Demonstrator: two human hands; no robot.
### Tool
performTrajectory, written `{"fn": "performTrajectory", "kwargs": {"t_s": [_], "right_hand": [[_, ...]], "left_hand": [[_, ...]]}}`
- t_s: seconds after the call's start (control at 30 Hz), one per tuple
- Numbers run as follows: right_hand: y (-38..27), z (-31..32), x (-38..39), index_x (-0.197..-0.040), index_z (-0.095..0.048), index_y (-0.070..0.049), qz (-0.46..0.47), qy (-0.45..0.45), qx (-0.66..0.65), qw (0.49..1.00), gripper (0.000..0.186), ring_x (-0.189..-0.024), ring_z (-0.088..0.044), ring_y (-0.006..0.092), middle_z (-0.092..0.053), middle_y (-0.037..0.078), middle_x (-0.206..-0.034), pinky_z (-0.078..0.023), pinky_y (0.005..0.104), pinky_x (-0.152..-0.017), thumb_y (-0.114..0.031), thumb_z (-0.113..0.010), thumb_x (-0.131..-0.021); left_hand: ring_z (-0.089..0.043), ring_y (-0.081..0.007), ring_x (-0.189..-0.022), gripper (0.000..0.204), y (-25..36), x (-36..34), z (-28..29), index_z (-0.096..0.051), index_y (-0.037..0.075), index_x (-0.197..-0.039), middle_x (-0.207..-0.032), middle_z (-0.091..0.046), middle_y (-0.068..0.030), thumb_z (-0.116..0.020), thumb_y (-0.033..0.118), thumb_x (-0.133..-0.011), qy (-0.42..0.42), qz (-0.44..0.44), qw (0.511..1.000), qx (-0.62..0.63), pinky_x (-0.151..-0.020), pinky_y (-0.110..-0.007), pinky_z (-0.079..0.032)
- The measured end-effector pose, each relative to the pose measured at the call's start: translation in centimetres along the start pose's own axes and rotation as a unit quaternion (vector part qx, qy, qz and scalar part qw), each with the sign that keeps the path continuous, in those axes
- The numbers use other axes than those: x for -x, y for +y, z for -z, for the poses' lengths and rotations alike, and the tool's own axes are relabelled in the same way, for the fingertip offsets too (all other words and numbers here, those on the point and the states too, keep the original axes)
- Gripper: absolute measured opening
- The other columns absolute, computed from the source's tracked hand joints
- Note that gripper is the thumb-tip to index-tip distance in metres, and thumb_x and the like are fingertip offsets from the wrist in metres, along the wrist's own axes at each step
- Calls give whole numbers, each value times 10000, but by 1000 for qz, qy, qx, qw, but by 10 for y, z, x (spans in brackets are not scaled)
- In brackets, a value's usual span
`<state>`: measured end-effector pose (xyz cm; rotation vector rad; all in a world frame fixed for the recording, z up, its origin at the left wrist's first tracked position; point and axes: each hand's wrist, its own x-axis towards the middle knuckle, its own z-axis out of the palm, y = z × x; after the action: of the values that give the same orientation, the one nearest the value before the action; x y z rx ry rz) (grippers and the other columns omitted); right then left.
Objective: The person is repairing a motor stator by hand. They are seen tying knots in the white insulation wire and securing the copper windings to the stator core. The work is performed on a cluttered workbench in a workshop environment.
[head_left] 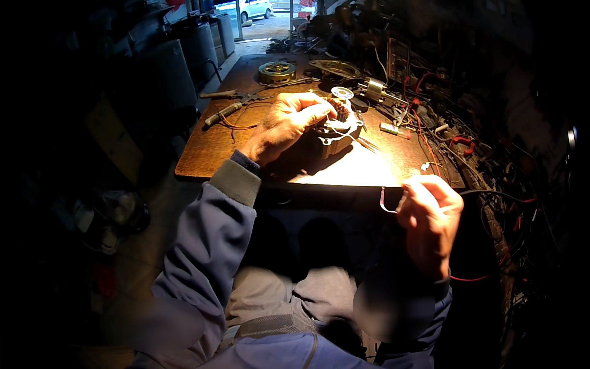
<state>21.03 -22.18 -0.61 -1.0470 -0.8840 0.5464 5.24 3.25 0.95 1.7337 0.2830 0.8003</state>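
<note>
A grey metal motor housing point(334, 144) with projecting lugs stands open-topped on the brown wooden tabletop point(200, 157), brownish windings point(338, 109) showing inside. A thin, pale, flexible strip point(383, 205) curls from the right hand point(429, 216), near the tabletop's front edge.

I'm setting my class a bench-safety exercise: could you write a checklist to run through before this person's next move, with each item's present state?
1. Left hand at the motor housing: ok, fingers at its upper part.
2. What the left fingertips grip: cannot tell, the detail is too small.
3. Thin pale strip secured: ok, it appears pinched in the right hand, near the table's front edge.
4. Light on the work: ok, a bright patch falls on the table beside the housing.
5. Right side tidy: not ok, red wires and other parts lie tangled there.
6. Windings undamaged: cannot tell, the left hand partly covers them.
</note>
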Motion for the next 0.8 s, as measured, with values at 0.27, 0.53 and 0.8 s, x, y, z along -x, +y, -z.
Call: {"fn": "performTrajectory", "kwargs": {"t_s": [0.27, 0.53, 0.8], "right_hand": [[-32, 63, 48, -902, -523, 26, 130, 54, -162, 977, 121, -513, -303, 98, -369, 27, -728, -272, 285, -487, -55, -578, -973], [-40, 72, 82, -884, -593, 61, 176, 93, -134, 971, 44, -509, -361, 104, -449, 50, -712, -289, 282, -505, 32, -583, -914], [-6, 29, 32, -1059, -769, 63, 6, 24, 15, 1000, 119, -776, -672, 95, -766, 62, -906, -517, 212, -717, 18, -706, -969]], "left_hand": [[-661, -94, -889, 187, 1, -1, 5, -757, 15, -1068, -973, -752, -35, -637, 159, -1062, -12, -1, 1000, 17, -811, -258, -529], [-647, -86, -899, 209, 7, 1, 3, -752, 18, -1053, -965, -740, -17, -652, 202, -1047, -12, 10, 1000, -22, -828, -253, -502], [-639, -87, -894, 222, -8, -5, 2, -754, 30, -1053, -955, -730, -5, -664, 232, -1055, 6, -17, 1000, -20, -825, -258, -496]]}}
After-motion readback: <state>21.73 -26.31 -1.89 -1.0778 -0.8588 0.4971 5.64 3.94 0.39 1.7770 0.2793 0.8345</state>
